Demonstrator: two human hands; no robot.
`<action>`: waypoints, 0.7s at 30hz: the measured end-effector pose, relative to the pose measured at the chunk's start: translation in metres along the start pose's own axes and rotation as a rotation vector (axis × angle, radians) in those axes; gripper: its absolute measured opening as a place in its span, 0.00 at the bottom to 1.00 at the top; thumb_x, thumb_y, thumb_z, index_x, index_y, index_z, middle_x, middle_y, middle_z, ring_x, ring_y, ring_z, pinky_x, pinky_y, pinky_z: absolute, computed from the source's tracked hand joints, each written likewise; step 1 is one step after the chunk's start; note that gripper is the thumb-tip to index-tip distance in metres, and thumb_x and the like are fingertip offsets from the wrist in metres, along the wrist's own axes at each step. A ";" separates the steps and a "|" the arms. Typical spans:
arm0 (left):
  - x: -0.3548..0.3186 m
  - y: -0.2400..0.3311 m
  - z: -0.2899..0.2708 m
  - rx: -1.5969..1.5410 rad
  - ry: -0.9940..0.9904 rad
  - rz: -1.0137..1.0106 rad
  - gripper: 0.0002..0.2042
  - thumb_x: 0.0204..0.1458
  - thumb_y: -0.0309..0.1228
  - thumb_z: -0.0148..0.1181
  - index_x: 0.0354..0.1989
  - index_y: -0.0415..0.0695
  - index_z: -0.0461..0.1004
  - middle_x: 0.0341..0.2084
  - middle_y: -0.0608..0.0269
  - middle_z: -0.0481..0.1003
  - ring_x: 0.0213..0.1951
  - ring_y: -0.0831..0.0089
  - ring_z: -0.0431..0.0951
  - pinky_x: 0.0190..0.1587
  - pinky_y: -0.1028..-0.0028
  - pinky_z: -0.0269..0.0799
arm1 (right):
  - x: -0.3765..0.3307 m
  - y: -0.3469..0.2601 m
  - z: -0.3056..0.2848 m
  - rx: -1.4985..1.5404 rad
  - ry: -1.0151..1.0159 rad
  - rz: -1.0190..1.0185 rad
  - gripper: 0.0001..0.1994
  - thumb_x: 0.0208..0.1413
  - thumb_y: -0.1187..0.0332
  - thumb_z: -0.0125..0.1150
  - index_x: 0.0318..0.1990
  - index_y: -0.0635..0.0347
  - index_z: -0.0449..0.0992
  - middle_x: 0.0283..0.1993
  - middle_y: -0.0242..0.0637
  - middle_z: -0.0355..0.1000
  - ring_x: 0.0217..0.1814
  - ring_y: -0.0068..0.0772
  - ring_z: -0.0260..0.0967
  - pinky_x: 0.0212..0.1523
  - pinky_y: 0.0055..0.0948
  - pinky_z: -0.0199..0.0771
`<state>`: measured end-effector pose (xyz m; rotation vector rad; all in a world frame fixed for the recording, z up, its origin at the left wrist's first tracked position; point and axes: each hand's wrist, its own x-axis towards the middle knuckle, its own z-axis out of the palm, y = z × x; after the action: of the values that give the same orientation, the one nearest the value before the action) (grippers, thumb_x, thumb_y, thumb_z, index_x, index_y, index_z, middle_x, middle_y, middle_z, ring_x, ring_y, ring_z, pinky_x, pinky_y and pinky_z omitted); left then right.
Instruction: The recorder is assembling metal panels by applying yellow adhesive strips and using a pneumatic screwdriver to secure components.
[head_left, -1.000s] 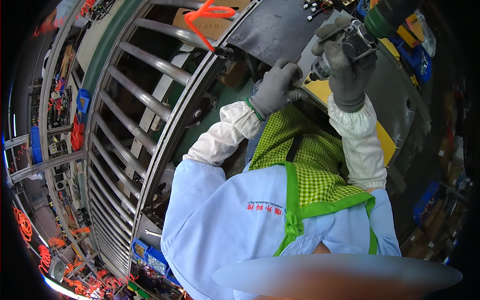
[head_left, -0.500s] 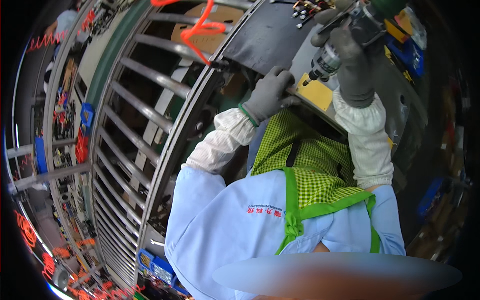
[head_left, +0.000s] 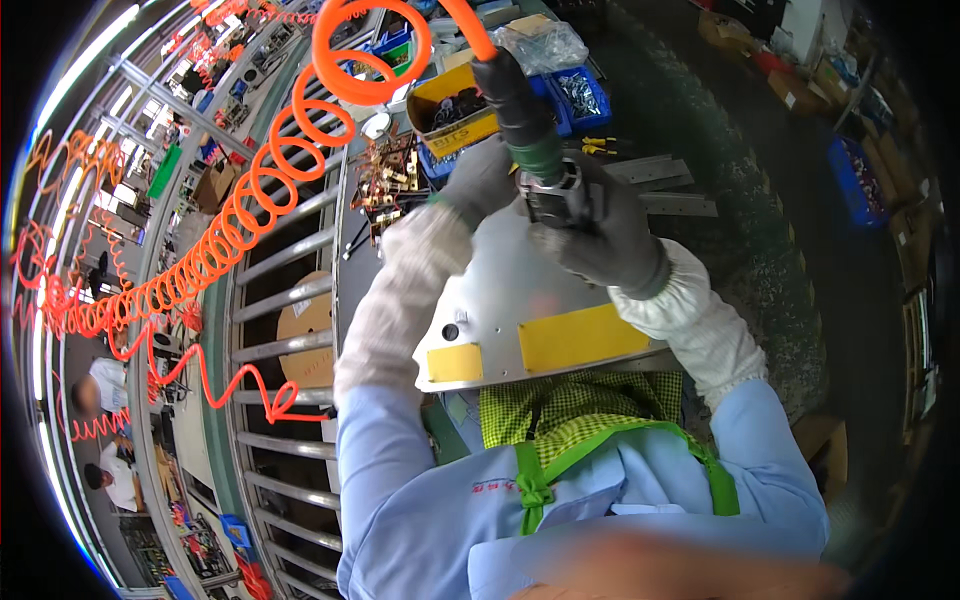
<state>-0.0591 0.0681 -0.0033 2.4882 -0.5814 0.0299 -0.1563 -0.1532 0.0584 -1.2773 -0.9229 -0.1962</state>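
My right hand [head_left: 605, 235], in a grey glove, is wrapped round an air-driven power tool [head_left: 545, 180] with a green collar and a black hose end. An orange hose [head_left: 468, 25] runs up from that end. Beside the tool is my gloved left hand [head_left: 480, 180], over the far part of a pale metal panel [head_left: 490, 285]; its fingers are blurred and partly hidden. The panel lies in front of me, with a wide yellow patch [head_left: 585, 336] and a smaller yellow patch [head_left: 454, 363] along its near side. The tool's tip is hidden.
Beyond my hands stand a yellow bin [head_left: 468, 133] of dark parts and a blue bin [head_left: 580, 95] of small metal pieces. Wired parts [head_left: 385, 180] lie at left. Metal strips [head_left: 655, 170] lie at right. A roller conveyor [head_left: 285, 350] runs along the left; coiled orange hose [head_left: 250, 190] hangs above.
My view has swung, bringing more of the panel and bins into sight. My left hand has left the panel's near edge and reached to its far part. The tool stays in my right hand.
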 end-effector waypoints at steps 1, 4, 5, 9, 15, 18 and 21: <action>0.041 -0.011 0.015 -0.173 -0.092 -0.187 0.20 0.50 0.36 0.60 0.52 0.47 0.69 0.45 0.50 0.73 0.43 0.49 0.74 0.43 0.61 0.72 | 0.001 0.001 -0.014 -0.059 -0.021 -0.024 0.21 0.43 0.70 0.68 0.48 0.62 0.72 0.32 0.34 0.74 0.32 0.22 0.70 0.37 0.26 0.72; 0.147 -0.044 0.054 -0.212 -0.005 -0.076 0.15 0.52 0.36 0.58 0.47 0.46 0.72 0.40 0.53 0.74 0.40 0.56 0.75 0.42 0.63 0.72 | -0.002 0.010 -0.058 -0.123 -0.076 0.072 0.23 0.45 0.73 0.63 0.52 0.64 0.69 0.38 0.29 0.71 0.37 0.18 0.66 0.41 0.23 0.68; 0.173 -0.048 0.068 -0.054 0.062 -0.110 0.15 0.51 0.35 0.57 0.47 0.45 0.73 0.42 0.52 0.75 0.42 0.54 0.76 0.44 0.61 0.73 | -0.003 0.013 -0.066 -0.046 -0.025 0.147 0.20 0.44 0.69 0.67 0.47 0.62 0.72 0.29 0.34 0.72 0.28 0.21 0.66 0.32 0.27 0.69; 0.256 -0.054 0.096 0.615 0.133 -0.167 0.17 0.49 0.32 0.54 0.49 0.46 0.74 0.48 0.50 0.75 0.51 0.48 0.73 0.50 0.56 0.72 | -0.003 0.020 -0.101 -0.159 -0.080 0.221 0.22 0.44 0.66 0.69 0.48 0.62 0.73 0.26 0.35 0.72 0.25 0.24 0.70 0.29 0.29 0.71; 0.308 -0.081 0.114 0.790 0.044 -0.253 0.18 0.50 0.34 0.56 0.51 0.51 0.76 0.48 0.57 0.77 0.57 0.56 0.69 0.54 0.56 0.63 | 0.001 0.041 -0.128 -0.096 -0.186 0.290 0.22 0.45 0.65 0.69 0.49 0.60 0.74 0.28 0.38 0.74 0.27 0.31 0.75 0.31 0.29 0.75; 0.318 -0.092 0.116 0.762 0.006 -0.254 0.12 0.51 0.33 0.56 0.42 0.52 0.81 0.42 0.57 0.80 0.50 0.56 0.76 0.49 0.58 0.70 | 0.003 0.054 -0.129 -0.049 -0.195 0.265 0.22 0.45 0.68 0.70 0.49 0.60 0.73 0.28 0.38 0.74 0.27 0.29 0.75 0.30 0.27 0.74; 0.322 -0.096 0.114 0.722 0.079 -0.277 0.10 0.51 0.32 0.54 0.36 0.51 0.82 0.37 0.54 0.81 0.42 0.53 0.81 0.43 0.57 0.77 | 0.005 0.064 -0.125 0.003 -0.176 0.241 0.21 0.45 0.69 0.70 0.49 0.62 0.74 0.29 0.37 0.74 0.26 0.25 0.73 0.29 0.26 0.73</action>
<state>0.2596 -0.0521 -0.1024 3.2260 -0.1975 0.2721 -0.0549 -0.2409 0.0152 -1.4065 -0.9080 0.1086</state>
